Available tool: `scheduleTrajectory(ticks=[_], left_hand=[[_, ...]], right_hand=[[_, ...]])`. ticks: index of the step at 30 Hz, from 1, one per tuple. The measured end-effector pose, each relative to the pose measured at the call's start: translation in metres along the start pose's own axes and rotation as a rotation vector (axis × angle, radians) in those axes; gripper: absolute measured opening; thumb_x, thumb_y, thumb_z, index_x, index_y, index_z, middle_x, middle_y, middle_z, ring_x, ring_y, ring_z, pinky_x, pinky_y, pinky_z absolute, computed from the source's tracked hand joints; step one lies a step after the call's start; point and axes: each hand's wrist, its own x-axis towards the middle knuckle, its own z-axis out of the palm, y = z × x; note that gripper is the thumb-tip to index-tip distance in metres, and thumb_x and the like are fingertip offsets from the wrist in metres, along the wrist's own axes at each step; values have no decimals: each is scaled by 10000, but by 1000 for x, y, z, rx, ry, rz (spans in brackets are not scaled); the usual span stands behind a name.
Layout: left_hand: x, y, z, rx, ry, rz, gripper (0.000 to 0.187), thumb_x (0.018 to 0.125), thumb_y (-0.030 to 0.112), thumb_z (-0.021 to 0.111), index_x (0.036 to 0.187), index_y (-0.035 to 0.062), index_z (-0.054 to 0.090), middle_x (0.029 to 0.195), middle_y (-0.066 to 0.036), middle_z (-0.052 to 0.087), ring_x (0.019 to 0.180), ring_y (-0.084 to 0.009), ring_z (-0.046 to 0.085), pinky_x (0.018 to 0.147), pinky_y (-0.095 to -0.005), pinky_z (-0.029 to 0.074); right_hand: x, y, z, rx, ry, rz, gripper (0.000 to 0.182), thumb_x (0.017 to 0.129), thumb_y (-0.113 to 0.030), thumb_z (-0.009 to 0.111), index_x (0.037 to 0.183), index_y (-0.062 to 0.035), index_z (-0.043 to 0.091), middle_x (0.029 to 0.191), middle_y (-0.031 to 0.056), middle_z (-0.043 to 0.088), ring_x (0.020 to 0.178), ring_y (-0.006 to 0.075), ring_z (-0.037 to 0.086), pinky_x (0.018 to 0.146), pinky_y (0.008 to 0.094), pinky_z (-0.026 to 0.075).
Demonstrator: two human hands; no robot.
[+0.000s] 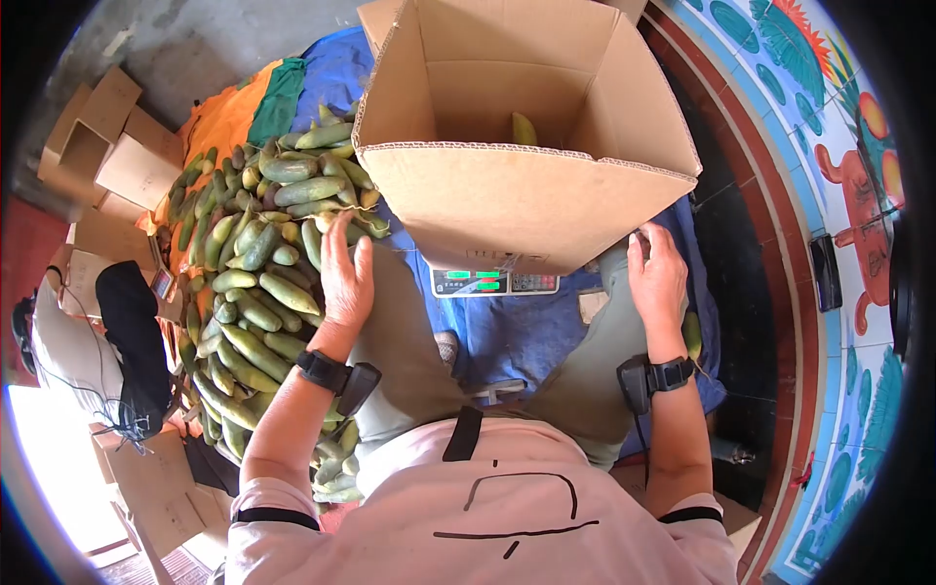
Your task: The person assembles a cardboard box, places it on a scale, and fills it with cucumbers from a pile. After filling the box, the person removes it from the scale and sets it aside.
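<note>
A tall open cardboard box stands on a digital scale with lit green digits, between my knees. Deep inside the box one cucumber shows; the rest of the bottom is hidden by the near wall. My left hand is held by my left knee, fingers stretched and holding nothing, beside a big heap of green and yellowish cucumbers. Near the box's lower right corner, my right hand is over my right knee with its fingers apart and nothing in them.
Blue and orange tarps lie under the heap. Empty-looking cartons stand at the left. A single cucumber lies beside my right leg. On the right runs a painted tile wall with a phone-like black object against it.
</note>
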Motion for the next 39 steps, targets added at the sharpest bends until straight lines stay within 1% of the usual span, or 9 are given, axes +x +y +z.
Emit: scheduleTrajectory(ticks=[4, 9, 18, 22, 24, 28, 30, 32, 39], left_hand=[[-3, 2, 0, 119, 19, 41, 443, 931, 276, 426, 1280, 3, 417, 1263, -199, 463, 1204, -358, 410, 1028, -408, 302], [-4, -4, 2, 90, 15, -25, 472, 912, 320, 455, 1277, 24, 417, 1274, -186, 455, 1182, -352, 408, 1021, -429, 293], [-7, -2, 1, 18, 71, -7, 480, 935, 383, 393, 1239, 16, 455, 1210, -180, 504, 1136, -348, 437, 1005, -420, 305], [-6, 5, 0, 24, 58, 20, 468, 938, 374, 389, 1229, 14, 461, 1200, -181, 508, 1120, -348, 444, 995, -423, 310], [-6, 5, 1, 34, 64, 21, 408, 941, 285, 387, 1236, 16, 475, 1210, -176, 513, 1145, -339, 450, 1000, -396, 317], [-5, 4, 1, 122, 111, 129, 377, 901, 232, 456, 1202, 9, 496, 1167, -175, 538, 1092, -342, 485, 968, -412, 351], [-3, 14, -6, 113, 52, 185, 379, 876, 233, 490, 1181, 8, 500, 1168, -179, 535, 1099, -350, 479, 976, -427, 341], [-3, 20, -8, 113, 4, 169, 389, 862, 235, 507, 1170, -3, 495, 1172, -184, 530, 1105, -359, 472, 986, -441, 327], [-6, 13, -2, -15, 94, 104, 400, 887, 286, 484, 1155, -10, 497, 1163, -176, 531, 1099, -348, 480, 969, -424, 343]], right_hand=[[1, 0, 2, -75, 18, -21, 166, 806, -92, 617, 950, -37, 558, 883, 133, 613, 753, 318, 612, 669, 394, 490], [1, -3, 2, -37, 14, 29, 168, 807, -95, 618, 956, -38, 564, 879, 132, 615, 746, 306, 616, 667, 388, 493], [0, -2, 4, -80, 5, 25, 169, 807, -99, 617, 954, -35, 564, 898, 137, 620, 772, 316, 616, 679, 390, 494], [1, -4, 5, -84, 1, 19, 163, 811, -102, 610, 951, -34, 565, 902, 140, 618, 784, 323, 613, 688, 396, 490], [1, -5, 5, -85, -8, 29, 156, 817, -106, 603, 949, -33, 565, 905, 143, 616, 790, 330, 610, 694, 401, 488], [1, -2, 7, -122, -7, 5, 153, 837, -122, 579, 960, -31, 567, 913, 158, 609, 819, 348, 598, 712, 413, 479], [1, -5, 5, -125, -34, 11, 179, 850, -128, 565, 1001, -33, 574, 940, 175, 607, 864, 359, 589, 733, 416, 472], [1, -7, 6, -123, -36, 16, 189, 861, -137, 558, 1013, -25, 571, 963, 181, 608, 879, 364, 588, 741, 417, 470], [0, -4, 10, -147, -72, 67, 229, 876, -145, 552, 1052, 2, 544, 970, 198, 612, 900, 375, 591, 762, 419, 474]])
